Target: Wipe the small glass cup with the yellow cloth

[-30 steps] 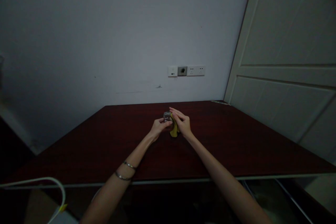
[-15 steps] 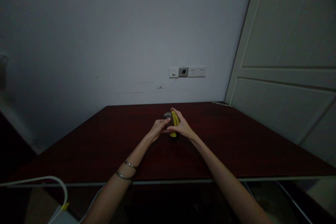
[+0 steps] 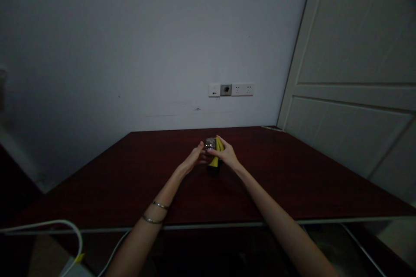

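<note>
Above the table's middle, both hands are on a small yellow and black object [image 3: 215,162] with a shiny, rounded, silvery part [image 3: 210,143] on its left; I cannot make out its kind. My right hand [image 3: 228,156] grips it from the right, fingers behind the yellow side and thumb across the front below the shiny part. On the left, my left hand [image 3: 196,157] has its fingers curled against the object's lower left side. Its thumb points up beside the shiny part. The fingers partly hide the object, and its black lower end shows beneath them.
A dark red table [image 3: 136,190] stretches to a pale wall with a row of sockets [image 3: 231,90]. To the right stands a white panelled door [image 3: 354,121]. White cable [image 3: 76,229] loops over the front left edge, above a grey box [image 3: 76,267].
The shiny part has turned to face me more and shows more fully. My left thumb has come off its front and now points up. My right thumb has moved up slightly.
</note>
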The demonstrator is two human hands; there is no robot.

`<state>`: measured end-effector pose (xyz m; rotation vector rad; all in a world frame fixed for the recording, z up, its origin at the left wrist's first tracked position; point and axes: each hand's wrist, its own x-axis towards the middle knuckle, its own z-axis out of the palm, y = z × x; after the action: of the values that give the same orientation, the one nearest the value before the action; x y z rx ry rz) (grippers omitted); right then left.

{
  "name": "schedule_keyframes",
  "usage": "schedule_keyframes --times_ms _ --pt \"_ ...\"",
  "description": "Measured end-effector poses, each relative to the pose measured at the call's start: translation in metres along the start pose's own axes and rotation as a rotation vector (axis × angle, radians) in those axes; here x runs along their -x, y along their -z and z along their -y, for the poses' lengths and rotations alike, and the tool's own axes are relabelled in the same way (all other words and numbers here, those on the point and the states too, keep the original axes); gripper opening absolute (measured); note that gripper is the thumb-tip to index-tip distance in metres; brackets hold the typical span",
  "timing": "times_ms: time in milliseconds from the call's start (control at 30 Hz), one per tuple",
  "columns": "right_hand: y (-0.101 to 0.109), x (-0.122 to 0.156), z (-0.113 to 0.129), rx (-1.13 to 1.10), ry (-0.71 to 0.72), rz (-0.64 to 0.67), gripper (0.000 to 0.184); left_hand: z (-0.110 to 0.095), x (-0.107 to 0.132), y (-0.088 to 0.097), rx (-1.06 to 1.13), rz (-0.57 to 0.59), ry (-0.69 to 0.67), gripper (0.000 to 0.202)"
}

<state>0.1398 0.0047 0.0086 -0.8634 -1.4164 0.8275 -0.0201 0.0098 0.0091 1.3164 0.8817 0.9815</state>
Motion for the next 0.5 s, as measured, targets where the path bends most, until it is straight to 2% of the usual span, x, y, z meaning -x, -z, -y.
schedule_keyframes --times_ms 67,133,200,267,400,500 --pt "-0.001 -0.001 0.0 -0.08 -0.1 -0.035 0.081 0.0 -0.003 0.003 0.019 -0.082 -0.088 0.073" --pt "-0.003 -0.001 -0.001 -0.157 -0.146 -0.027 0.072 0.002 -0.006 0.005 0.015 -0.141 -0.22 0.085" --pt "-0.005 0.0 -0.001 -0.214 -0.157 0.019 0.06 0.005 -0.008 0.004 -0.033 -0.146 -0.324 0.103" --pt "-0.007 0.001 0.0 -0.239 -0.155 0.067 0.05 0.007 -0.01 0.001 -0.085 -0.132 -0.363 0.11" --pt "-0.01 0.004 0.004 -0.246 -0.169 0.098 0.044 0.007 -0.007 -0.004 -0.168 -0.115 -0.338 0.097" --pt "-0.011 0.006 0.006 -0.223 -0.161 0.108 0.044 0.002 -0.002 -0.005 -0.275 -0.06 -0.357 0.072"
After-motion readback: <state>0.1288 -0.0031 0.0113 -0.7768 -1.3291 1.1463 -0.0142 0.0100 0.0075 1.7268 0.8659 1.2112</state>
